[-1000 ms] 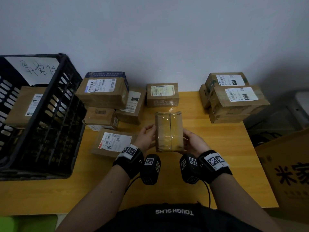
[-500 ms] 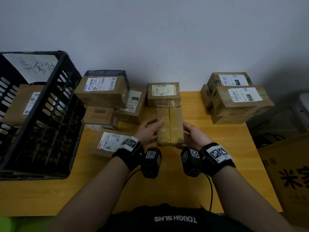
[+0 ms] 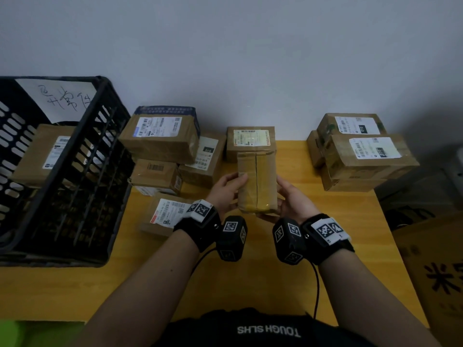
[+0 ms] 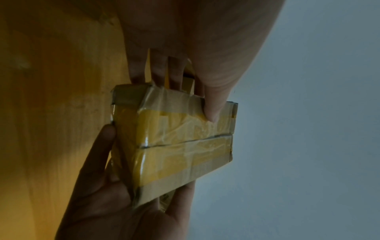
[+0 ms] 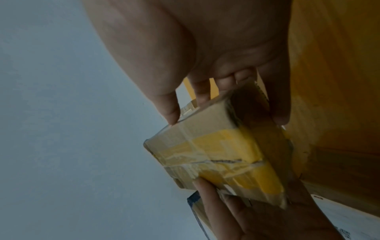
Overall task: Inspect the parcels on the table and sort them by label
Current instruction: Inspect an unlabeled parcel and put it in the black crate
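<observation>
Parcel [image 3: 256,182] held upright above table between left hand [image 3: 225,190] and right hand [image 3: 293,201]

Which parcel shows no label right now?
The held parcel, gripped by the left hand and right hand: only its taped seam faces up, while most others show white labels.

We are reading "070" on a dark patch of the label on a tilted parcel [image 3: 203,160], "010" on the label of the rear right parcel [image 3: 350,125], and, upside down, "TOUGH SLHS" on the person's black shirt [image 3: 269,330]. Handwritten characters on the crate's paper sign [image 3: 62,98] are staying illegible to us.
</observation>
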